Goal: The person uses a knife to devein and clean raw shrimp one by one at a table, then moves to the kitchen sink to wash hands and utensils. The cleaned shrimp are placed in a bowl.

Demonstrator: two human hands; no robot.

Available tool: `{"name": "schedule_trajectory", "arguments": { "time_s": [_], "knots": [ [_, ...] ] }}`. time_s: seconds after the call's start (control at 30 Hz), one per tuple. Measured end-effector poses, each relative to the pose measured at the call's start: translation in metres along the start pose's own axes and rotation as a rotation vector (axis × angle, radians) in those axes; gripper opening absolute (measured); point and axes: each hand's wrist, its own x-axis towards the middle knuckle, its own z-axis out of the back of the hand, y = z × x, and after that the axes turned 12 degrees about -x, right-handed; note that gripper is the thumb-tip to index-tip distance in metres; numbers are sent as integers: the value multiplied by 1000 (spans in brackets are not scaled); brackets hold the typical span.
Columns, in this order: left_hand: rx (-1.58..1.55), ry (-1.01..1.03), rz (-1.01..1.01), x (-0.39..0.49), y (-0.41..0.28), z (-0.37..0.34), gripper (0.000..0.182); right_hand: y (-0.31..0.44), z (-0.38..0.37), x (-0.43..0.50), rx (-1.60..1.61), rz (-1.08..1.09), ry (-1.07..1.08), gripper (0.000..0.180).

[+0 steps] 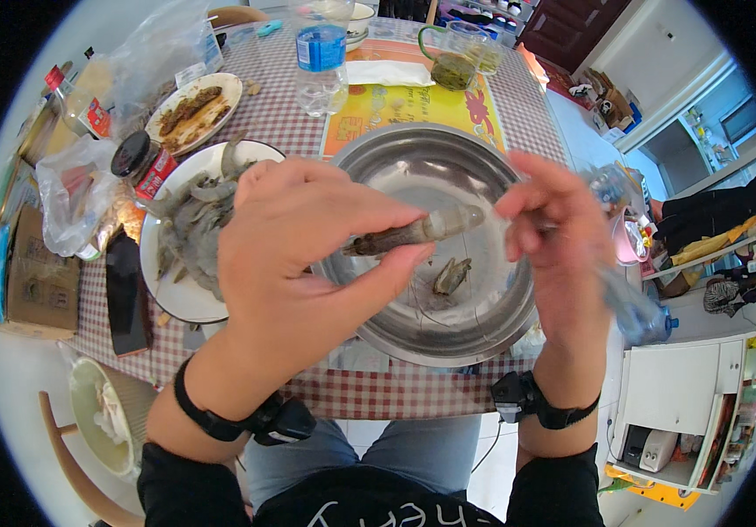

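Observation:
My left hand (299, 244) pinches a raw shrimp (427, 228) between thumb and index finger, above a stainless steel basin (351, 155). Its right end looks pale and translucent, while the part by my fingers is dark. My right hand (552, 230), blurred by motion, is just right of the shrimp over the basin's rim. Its fingertips are apart and I see nothing between them. A shrimp head (451, 277) with long feelers lies on the basin's bottom. Partly hidden behind my left hand, a white dish (154, 283) with a dark rim holds a heap of grey raw shrimp (196, 230).
Left of the dish stand a dark-lidded jar (144, 165) and a black phone-like slab (127, 293). Behind are a plate with brown food remains (194, 113), a water bottle (322, 66) and a green-handled glass pitcher (457, 62). A lined bin (104, 415) stands lower left.

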Motion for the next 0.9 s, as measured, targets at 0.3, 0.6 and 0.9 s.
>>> {"name": "schedule_trajectory", "arguments": {
  "time_s": [0.3, 0.6, 0.9],
  "knots": [
    [135, -9, -86, 2, -9, 5, 27, 21, -29, -29, -118, 202, -153, 69],
    [88, -28, -60, 0, -6, 4, 27, 16, -31, -36, -387, 203, -79, 30],
    [117, -7, -66, 1, -8, 3, 27, 18, -30, -30, -540, 226, -25, 20]
  ]
}}
